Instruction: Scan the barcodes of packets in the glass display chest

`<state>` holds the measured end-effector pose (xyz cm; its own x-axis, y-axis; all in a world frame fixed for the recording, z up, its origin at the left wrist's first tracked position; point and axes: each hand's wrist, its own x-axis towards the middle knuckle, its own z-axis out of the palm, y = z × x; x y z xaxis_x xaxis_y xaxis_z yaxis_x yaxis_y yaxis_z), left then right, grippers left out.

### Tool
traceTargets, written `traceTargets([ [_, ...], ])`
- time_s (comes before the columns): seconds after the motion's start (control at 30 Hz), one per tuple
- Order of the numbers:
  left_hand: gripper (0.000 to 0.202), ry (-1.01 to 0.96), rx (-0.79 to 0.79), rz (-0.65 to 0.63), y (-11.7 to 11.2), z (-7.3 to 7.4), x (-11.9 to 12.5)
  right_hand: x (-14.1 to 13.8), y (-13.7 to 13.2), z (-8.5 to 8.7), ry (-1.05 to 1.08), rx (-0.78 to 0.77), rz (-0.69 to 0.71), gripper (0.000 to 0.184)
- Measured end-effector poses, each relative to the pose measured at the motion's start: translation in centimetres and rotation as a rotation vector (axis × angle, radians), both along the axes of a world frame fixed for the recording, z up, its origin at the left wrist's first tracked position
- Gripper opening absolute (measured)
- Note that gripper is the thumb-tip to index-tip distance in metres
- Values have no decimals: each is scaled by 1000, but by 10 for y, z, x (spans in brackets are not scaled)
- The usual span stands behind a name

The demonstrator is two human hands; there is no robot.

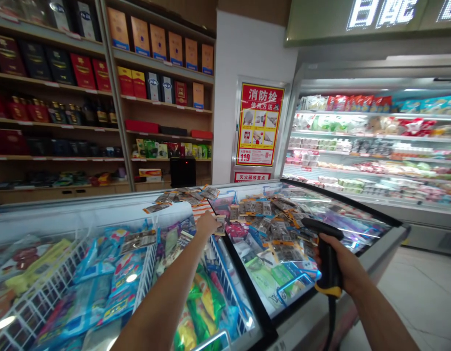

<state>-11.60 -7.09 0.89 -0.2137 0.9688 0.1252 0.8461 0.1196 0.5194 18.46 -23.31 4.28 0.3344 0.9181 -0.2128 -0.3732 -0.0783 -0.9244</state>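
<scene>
My right hand is wrapped round the grip of a black barcode scanner with yellow trim, held above the freezer's right front edge. Its cable hangs down. My left hand reaches over the freezer to its far middle part, the fingers closed at a small flat packet with a dark print and an orange edge; the fingertips are partly hidden. Just beyond it are orange-and-white striped packets. Many like packets lie spread on the glass lid to the right, and one packet lies to the left.
The chest freezer has a black lid frame and white wire baskets with bagged goods. Behind stand shelves of boxes, a red fire-hydrant poster and a lit chiller. Pale floor shows at right.
</scene>
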Motion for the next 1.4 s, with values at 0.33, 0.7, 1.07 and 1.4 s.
traceTargets([
  [0.33, 65, -290, 137, 1, 7, -6, 2, -14, 3, -5, -6, -23, 47, 16],
  [0.7, 25, -1045, 329, -277, 21, -12, 61, -61, 1, -9, -101, 3, 217, 21],
  [1.07, 29, -1253, 349, -345, 35, -23, 60, -86, 3, -15, -184, 33, 341, 22],
  [1.4, 43, -1265, 285, -344, 36, -19, 65, -80, -4, -10, -163, 13, 355, 21],
])
